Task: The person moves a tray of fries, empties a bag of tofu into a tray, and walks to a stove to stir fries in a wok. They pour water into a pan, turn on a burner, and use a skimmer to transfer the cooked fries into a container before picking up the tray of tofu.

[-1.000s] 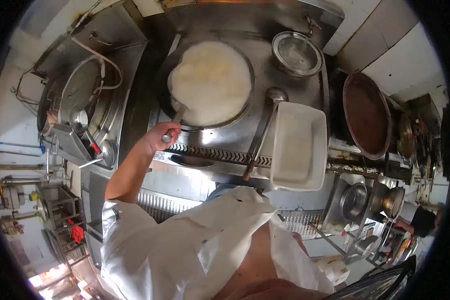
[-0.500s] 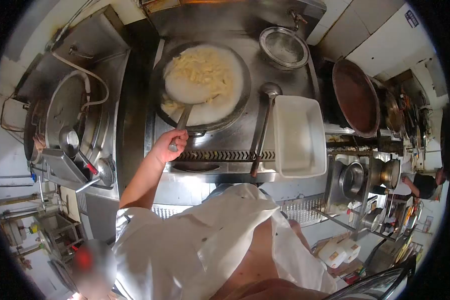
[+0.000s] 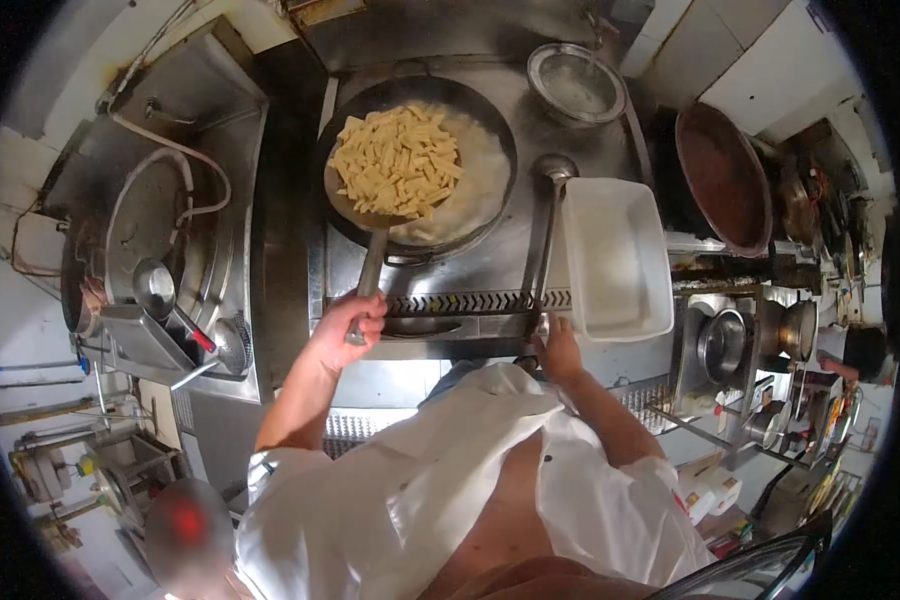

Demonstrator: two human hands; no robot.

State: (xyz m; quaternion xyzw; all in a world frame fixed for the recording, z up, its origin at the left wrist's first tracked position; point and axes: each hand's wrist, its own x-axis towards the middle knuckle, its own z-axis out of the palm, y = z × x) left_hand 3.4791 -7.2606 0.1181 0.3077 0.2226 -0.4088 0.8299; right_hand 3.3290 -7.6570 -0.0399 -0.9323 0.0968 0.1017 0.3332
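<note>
My left hand (image 3: pixel 348 328) is closed around the handle of a wide skimmer (image 3: pixel 372 262). The skimmer is heaped with pale yellow cut strips (image 3: pixel 395 160) and sits over the wok (image 3: pixel 510 150). Cloudy, foamy liquid (image 3: pixel 480 190) shows in the wok beside the heap. At the front edge of the stove, my right hand (image 3: pixel 560 348) has its fingers curled at the lower end of the handle of a long ladle (image 3: pixel 548 245). The ladle's bowl rests on the steel stovetop. The tip of its handle is partly hidden by the fingers.
Right of the ladle stands a white rectangular tub (image 3: pixel 618 260). A metal basin (image 3: pixel 577 85) is at the back right, under a tap. To the left, a sink area holds another ladle (image 3: pixel 156 290) and a hose (image 3: pixel 185 150). A large reddish-brown pot (image 3: pixel 725 180) stands far right.
The skimmer has come up out of the liquid and is now piled with the strips. My right hand has come into view at the ladle's handle, which has swung slightly. The view has shifted slightly.
</note>
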